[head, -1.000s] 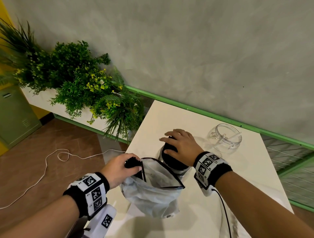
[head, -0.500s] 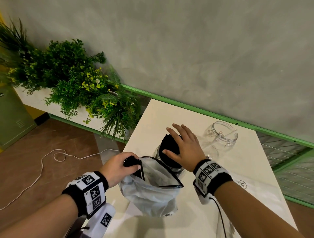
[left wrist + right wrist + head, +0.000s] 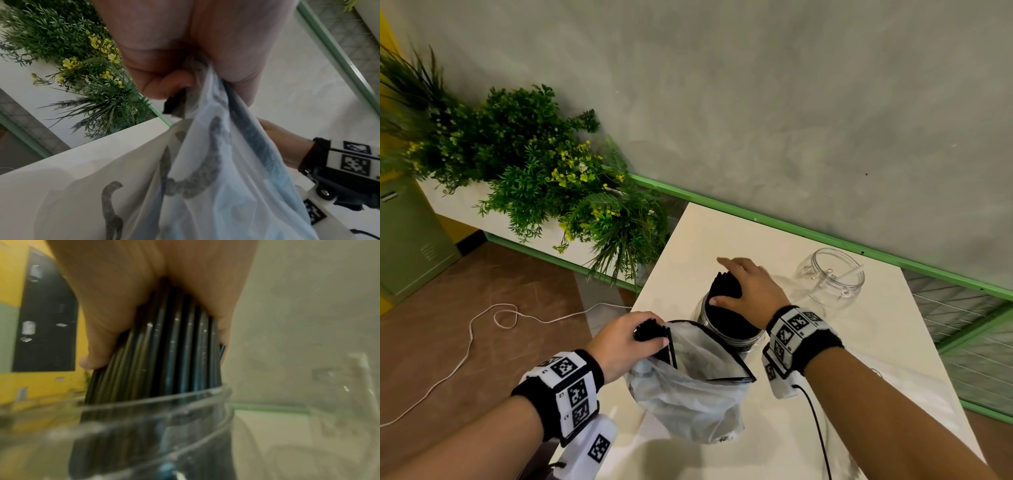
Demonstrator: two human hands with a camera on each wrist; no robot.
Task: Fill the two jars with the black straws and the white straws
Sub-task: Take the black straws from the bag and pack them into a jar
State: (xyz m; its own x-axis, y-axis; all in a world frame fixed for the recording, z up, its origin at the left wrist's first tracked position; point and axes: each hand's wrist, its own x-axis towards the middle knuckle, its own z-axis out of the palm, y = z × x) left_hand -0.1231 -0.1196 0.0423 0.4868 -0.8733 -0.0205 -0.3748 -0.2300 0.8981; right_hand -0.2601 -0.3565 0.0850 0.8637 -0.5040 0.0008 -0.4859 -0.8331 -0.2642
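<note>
A clear jar (image 3: 729, 337) stands mid-table, packed with black straws (image 3: 724, 291) that stick up and lean away from me. My right hand (image 3: 748, 289) grips this bundle above the rim, thumb on the near side, fingers round the far side; the right wrist view shows the black straws (image 3: 174, 353) between thumb and fingers above the jar rim (image 3: 156, 402). My left hand (image 3: 630, 339) holds the rim of a translucent plastic bag (image 3: 688, 387) together with a small black bunch (image 3: 650, 330). In the left wrist view the fingers (image 3: 164, 84) curl round the bag (image 3: 216, 178).
A second clear jar (image 3: 832, 277) stands at the back right of the white table (image 3: 876, 342) with one pale stick leaning inside. Green plants (image 3: 544, 178) fill a planter left of the table. A white cord (image 3: 482, 329) lies on the brown floor.
My right hand went from lying flat on top of the black straws to gripping the bundle from the side. The bundle now stands higher and leans away. The left hand kept its hold.
</note>
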